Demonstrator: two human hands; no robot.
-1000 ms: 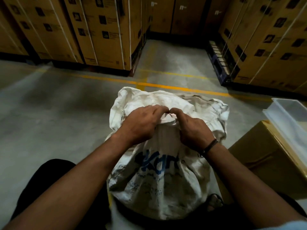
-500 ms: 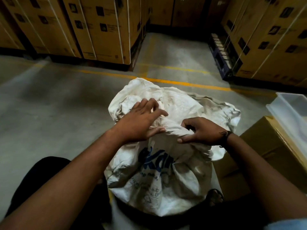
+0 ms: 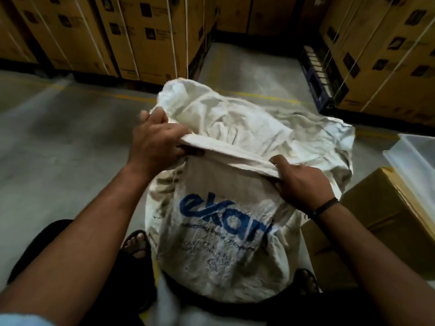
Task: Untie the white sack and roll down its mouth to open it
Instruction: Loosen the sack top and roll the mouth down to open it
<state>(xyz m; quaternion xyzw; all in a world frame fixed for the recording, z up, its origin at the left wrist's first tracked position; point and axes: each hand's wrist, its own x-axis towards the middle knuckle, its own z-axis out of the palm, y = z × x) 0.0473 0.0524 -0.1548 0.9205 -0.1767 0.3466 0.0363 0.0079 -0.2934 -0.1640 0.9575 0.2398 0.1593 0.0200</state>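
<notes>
Looking down from the head camera, the white sack stands upright on the concrete floor directly in front of the person. Its blue-printed side faces them, and a sandalled foot is just beside its left base. The sack's long axis runs from floor to mouth, and the mouth is uppermost, loose and crumpled, with no tie that I can make out. Both hands are grasping the near hem of that mouth. The left hand grips the cloth at the hem's left end, farther from the body, and the right hand pinches the right end, closer in. Between them the hem stretches as a taut band running left to right, slanting toward the body at the right end. Untying looks finished, so the roll is likely the step in hand. It would turn this band outward and down the printed side, toward the person. A cardboard box and a clear plastic bin sit near the sack's right, with strapped cartons well beyond.
</notes>
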